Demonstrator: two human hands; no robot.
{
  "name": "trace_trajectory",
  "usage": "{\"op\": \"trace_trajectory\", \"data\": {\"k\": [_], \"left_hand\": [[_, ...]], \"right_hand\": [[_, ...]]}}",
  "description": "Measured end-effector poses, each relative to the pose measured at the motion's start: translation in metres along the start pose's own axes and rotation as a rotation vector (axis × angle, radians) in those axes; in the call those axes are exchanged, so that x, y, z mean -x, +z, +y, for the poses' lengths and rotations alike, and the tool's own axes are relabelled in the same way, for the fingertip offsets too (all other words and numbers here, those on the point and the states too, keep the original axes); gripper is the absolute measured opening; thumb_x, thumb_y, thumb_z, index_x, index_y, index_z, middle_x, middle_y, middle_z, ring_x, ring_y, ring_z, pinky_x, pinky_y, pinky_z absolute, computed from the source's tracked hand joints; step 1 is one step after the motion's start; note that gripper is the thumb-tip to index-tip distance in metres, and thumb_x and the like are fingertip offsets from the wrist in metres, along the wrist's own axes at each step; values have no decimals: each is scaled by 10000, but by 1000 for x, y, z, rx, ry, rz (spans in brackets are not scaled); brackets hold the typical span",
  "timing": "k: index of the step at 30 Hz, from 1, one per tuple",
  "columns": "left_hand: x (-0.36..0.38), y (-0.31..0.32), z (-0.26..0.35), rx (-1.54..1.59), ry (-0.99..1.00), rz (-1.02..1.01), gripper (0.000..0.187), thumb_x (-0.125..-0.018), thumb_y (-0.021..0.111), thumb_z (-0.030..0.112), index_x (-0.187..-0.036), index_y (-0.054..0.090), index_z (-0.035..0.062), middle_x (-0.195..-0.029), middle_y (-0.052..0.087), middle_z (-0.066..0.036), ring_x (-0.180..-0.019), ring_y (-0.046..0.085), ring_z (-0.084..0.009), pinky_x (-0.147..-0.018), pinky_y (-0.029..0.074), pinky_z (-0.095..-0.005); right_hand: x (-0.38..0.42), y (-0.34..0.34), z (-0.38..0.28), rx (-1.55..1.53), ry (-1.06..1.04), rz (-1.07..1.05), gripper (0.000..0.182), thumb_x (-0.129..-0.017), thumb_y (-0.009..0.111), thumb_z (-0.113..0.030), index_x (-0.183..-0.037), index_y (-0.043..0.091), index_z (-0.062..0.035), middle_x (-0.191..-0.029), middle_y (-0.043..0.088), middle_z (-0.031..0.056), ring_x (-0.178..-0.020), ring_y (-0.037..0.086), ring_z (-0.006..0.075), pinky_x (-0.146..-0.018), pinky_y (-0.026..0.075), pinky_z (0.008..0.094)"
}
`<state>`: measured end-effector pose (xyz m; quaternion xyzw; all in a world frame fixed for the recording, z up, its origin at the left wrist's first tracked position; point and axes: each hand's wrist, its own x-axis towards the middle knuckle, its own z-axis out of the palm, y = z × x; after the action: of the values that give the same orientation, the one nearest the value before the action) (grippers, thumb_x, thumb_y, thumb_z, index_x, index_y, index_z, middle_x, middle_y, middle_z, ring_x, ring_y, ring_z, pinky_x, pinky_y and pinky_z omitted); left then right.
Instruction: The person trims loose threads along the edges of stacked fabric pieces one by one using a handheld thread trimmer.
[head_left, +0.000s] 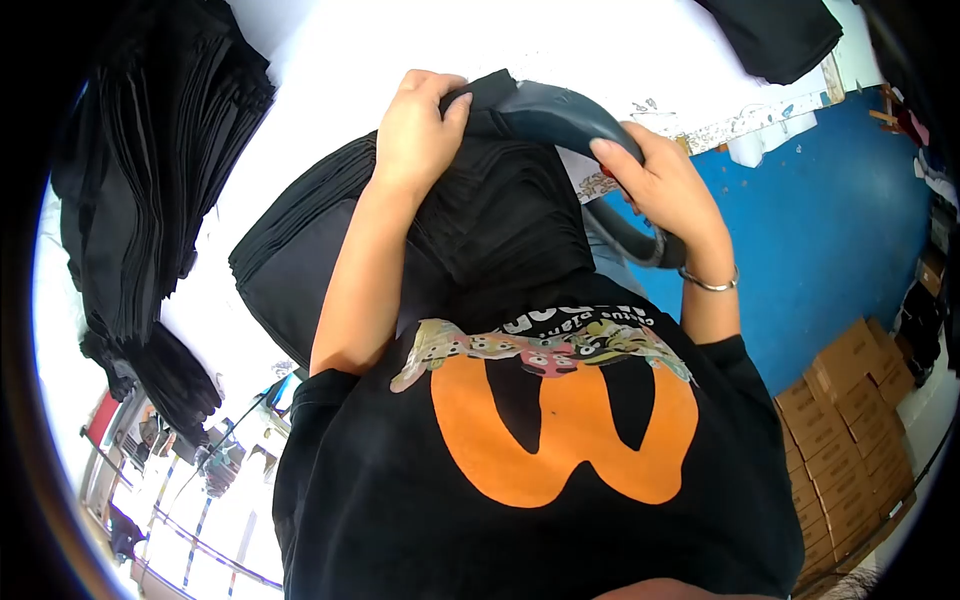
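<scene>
A stack of folded black cloth point(500, 200) lies on the white table point(330, 60) in front of my body. My left hand point(422, 125) pinches the upper edge of the top piece between thumb and fingers. A dark, curved, hose-like tool point(570, 115) reaches from that cloth edge across to the right, its tip resting against the fabric. My right hand point(665, 180) is wrapped round the tool, with the thumb on top. A lower loop of it hangs below this hand, beside the stack.
At the left stands a tall pile of black cloth point(150, 150), with more black fabric point(165, 380) below it. Another black piece point(780, 35) lies at the upper right. Cardboard boxes point(850, 440) are stacked on the right, beside the blue floor point(800, 240).
</scene>
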<state>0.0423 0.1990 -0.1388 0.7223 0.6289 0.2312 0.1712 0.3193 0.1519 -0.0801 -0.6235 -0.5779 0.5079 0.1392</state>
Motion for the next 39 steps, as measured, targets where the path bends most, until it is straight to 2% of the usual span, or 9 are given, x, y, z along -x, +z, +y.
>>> {"op": "trace_trajectory", "data": {"k": [7,10,13,16,19,30,33,36,39], "left_hand": [[6,-5,13,142,-115,-50,112,-851,771,107,-937,738,42,-931,685,-49,-688,564,-167,-693,509,-291],[13,-16,5,4,237,119,61,-839,729,46,-889,702,24,-867,672,-45,-718,570,-142,-697,495,-264],[23,-29,1,357,-99,-303,57,-889,601,38,-904,652,17,-806,632,-37,-750,580,-104,-734,489,-250],[1,-21,18,358,-329,-188,162,-924,640,96,-1042,730,32,-901,692,-79,-813,641,-151,-773,520,-284],[0,-6,6,-44,20,-207,207,-875,750,138,-1077,754,95,-1113,702,-81,-907,686,-264,-815,557,-344],[10,-6,11,41,4,-80,141,-780,825,135,-881,736,92,-849,704,-40,-903,667,-266,-774,532,-379],[7,-4,11,41,17,-82,121,-812,810,128,-901,740,84,-877,720,-71,-879,658,-262,-803,533,-365],[6,-11,13,80,-8,-138,81,-895,754,118,-940,740,53,-897,728,-78,-838,669,-215,-797,532,-313],[13,-39,-2,672,-207,-434,150,-980,670,116,-1060,713,-3,-870,693,-38,-763,672,-131,-716,534,-274]], "right_hand": [[-20,12,-3,27,-94,94,664,-948,608,-611,-947,675,49,-721,637,225,-687,647,357,-674,514,408],[-4,-3,-1,-8,-58,40,643,-952,617,-594,-922,664,47,-676,606,181,-638,624,293,-648,506,382],[-3,-6,-5,-70,83,-52,630,-962,610,-586,-910,663,40,-618,569,127,-561,577,215,-602,494,354],[-27,15,-5,-157,-41,4,615,-963,616,-568,-897,661,41,-620,569,127,-570,586,215,-603,494,354],[-13,8,-3,-80,-89,36,619,-958,621,-569,-886,660,44,-633,577,148,-590,591,252,-624,496,369],[-6,2,5,-15,-81,10,637,-949,622,-581,-957,681,53,-735,652,210,-694,653,335,-681,515,400],[0,-3,11,-155,45,-67,654,-947,611,-632,-924,689,17,-594,577,91,-491,563,172,-516,468,308],[-23,14,13,-172,-56,11,627,-957,616,-603,-919,686,19,-597,583,97,-490,559,174,-520,473,312],[-7,1,2,-131,-3,-13,611,-960,618,-569,-921,677,38,-668,619,132,-612,612,233,-616,498,365]]}}
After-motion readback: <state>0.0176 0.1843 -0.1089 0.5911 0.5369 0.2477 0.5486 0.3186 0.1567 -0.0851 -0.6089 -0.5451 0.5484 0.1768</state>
